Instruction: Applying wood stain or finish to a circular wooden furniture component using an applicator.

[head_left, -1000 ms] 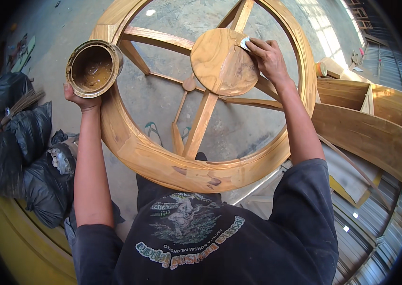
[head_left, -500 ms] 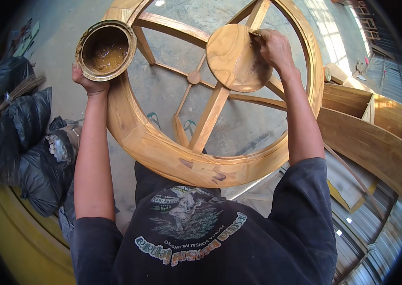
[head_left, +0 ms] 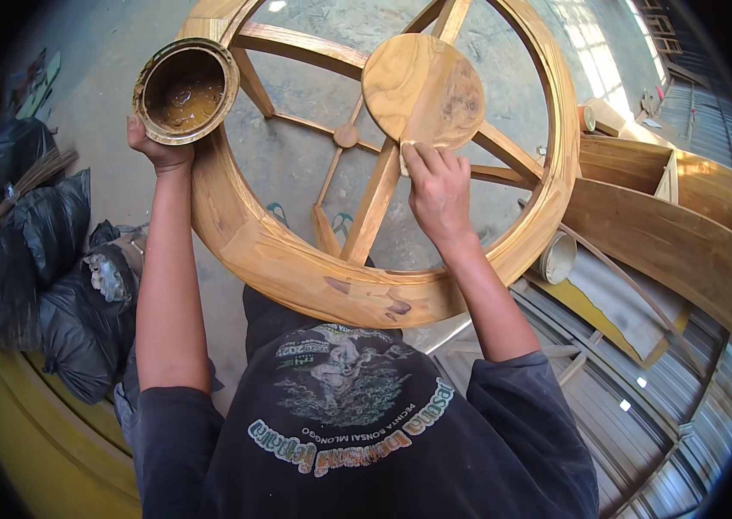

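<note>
My left hand (head_left: 158,151) holds up an open round tin can (head_left: 148,102) with brown, wet-looking paste inside, over the left rim of a round wooden table frame (head_left: 253,246). My right hand (head_left: 439,186) is closed, its fingertips pressing a small pale piece (head_left: 405,160) against the near edge of the round wooden disc (head_left: 422,82) at the frame's centre. The fingers cover most of that piece, so its kind cannot be told. Wooden spokes (head_left: 370,212) run from the disc to the ring. Dark patches mark the ring's near side.
Black plastic bags (head_left: 50,221) and a twig broom (head_left: 37,177) lie at the left, beside a yellow-green surface (head_left: 28,415). Curved wooden furniture parts (head_left: 660,233) stand at the right, with a pale round container (head_left: 558,257) near them. Sandals (head_left: 342,223) show on the floor beneath the frame.
My right hand has moved from the disc's upper right edge down and left to its near edge. My left hand still holds the can in nearly the same place.
</note>
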`<state>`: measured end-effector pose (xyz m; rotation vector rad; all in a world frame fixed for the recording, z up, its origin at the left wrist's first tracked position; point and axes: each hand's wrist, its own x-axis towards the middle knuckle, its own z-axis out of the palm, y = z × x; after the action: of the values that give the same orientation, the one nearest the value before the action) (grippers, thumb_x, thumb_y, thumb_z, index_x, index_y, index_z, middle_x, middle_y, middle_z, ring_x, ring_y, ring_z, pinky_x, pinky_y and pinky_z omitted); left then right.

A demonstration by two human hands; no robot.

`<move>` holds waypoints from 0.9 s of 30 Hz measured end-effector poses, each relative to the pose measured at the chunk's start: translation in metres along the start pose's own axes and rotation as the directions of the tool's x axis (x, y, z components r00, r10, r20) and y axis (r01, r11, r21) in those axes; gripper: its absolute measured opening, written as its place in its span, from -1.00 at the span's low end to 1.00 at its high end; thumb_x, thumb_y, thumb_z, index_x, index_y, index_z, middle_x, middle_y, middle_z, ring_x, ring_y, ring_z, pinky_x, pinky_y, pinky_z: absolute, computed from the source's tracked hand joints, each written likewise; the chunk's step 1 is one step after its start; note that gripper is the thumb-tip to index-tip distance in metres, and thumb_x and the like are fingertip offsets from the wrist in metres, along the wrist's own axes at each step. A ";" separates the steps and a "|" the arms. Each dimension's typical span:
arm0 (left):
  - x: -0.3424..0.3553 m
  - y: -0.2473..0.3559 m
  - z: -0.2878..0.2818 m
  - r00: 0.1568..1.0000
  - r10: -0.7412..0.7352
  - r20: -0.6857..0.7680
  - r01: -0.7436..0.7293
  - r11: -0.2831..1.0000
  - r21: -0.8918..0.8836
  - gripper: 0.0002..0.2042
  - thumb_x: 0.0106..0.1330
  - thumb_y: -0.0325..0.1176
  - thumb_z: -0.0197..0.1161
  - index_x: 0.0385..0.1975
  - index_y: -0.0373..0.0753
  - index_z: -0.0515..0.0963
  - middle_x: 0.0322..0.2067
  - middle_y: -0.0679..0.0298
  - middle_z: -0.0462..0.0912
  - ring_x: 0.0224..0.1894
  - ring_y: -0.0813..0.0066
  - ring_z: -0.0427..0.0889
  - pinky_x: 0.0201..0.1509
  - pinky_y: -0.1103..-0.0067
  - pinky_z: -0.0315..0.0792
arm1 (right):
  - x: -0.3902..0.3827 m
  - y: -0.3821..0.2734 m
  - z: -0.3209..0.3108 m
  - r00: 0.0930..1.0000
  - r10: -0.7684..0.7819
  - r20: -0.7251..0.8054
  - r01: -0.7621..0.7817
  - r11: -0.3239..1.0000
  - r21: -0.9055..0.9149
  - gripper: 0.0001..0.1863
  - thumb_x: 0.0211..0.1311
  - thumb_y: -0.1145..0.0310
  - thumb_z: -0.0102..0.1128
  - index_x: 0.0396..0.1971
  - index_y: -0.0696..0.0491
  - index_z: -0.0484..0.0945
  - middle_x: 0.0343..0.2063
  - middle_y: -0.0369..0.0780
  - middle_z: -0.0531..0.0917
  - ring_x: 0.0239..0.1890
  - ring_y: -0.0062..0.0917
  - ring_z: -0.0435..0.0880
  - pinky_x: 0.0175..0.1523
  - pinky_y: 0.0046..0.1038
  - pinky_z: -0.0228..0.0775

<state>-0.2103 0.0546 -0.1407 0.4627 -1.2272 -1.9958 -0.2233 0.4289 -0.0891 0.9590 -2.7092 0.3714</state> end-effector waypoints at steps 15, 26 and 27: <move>0.005 -0.007 -0.012 1.000 -0.029 0.011 0.029 1.000 0.002 -0.25 0.25 0.16 -0.19 0.25 -0.35 0.37 0.18 0.02 0.50 0.22 0.09 0.49 0.35 0.21 0.33 | 0.010 0.117 -0.007 0.983 -0.095 -0.155 0.105 0.992 0.063 -0.54 -0.01 0.68 0.24 -0.05 0.02 0.65 -0.10 -0.22 0.68 -0.08 -0.24 0.56 0.03 -0.29 0.46; 0.001 -0.001 -0.008 0.999 -0.036 -0.008 0.036 0.999 0.008 -0.24 0.25 0.18 -0.21 0.27 -0.34 0.35 0.21 0.03 0.47 0.24 0.08 0.46 0.38 0.20 0.29 | 0.018 0.120 -0.009 0.987 0.006 0.163 -0.003 1.000 -0.021 -0.59 0.04 0.48 0.35 -0.04 -0.11 0.69 -0.05 -0.32 0.70 -0.09 -0.29 0.56 0.06 -0.29 0.43; 0.000 -0.001 -0.008 0.999 -0.037 -0.004 0.037 0.999 0.023 -0.24 0.25 0.18 -0.21 0.27 -0.34 0.35 0.21 0.03 0.47 0.25 0.08 0.46 0.38 0.21 0.29 | 0.021 0.119 -0.016 0.984 -0.027 0.176 0.026 1.000 0.007 -0.65 0.06 0.51 0.30 -0.10 -0.05 0.70 -0.15 -0.24 0.72 -0.11 -0.25 0.60 0.03 -0.28 0.45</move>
<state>-0.2055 0.0498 -0.1455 0.5036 -1.2493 -2.0130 -0.3135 0.5115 -0.0862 1.0750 -2.8505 0.3007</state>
